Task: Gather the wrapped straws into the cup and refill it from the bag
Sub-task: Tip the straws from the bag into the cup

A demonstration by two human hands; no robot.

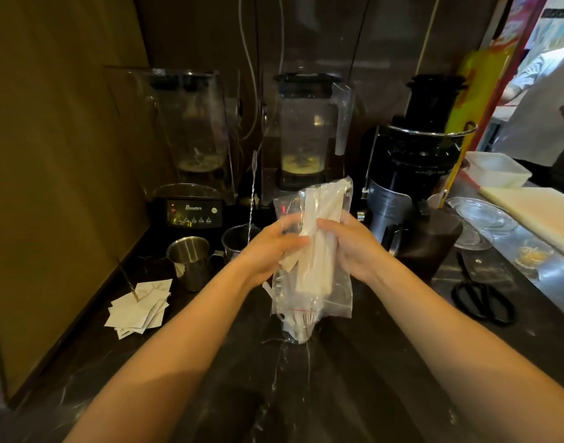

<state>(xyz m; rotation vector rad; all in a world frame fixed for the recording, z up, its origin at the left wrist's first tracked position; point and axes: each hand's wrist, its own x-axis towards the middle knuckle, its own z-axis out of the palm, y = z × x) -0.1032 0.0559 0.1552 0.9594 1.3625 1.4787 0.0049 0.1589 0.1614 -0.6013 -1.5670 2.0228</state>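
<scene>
Plainly, the fingers (295, 243) of the left hand (268, 251) are curling shut around the clear plastic bag (333, 292) and the paper-wrapped straws (319, 247) inside it, while the right hand (354, 244) is clamping the same bundle from the other side, its fingers (330, 227) pressing into the wrappers. Both hands are holding the bag upright above the dark marbled tabletop (306, 394). More straws are showing at the bag's lower end, where it is hanging close to the tabletop; whether it is touching I cannot tell. Just behind the left hand a metal cup (237, 241) is standing with a long twisted bar spoon (253, 199) rising out of it, and a steel jug (191, 260) is sitting to its left. Further left a pile of paper slips (140, 308) is lying pinned on a spike. Two blenders (191, 148) are standing at the back beside a black juicer (415, 174), and black scissors (482, 302) are lying to the right.
</scene>
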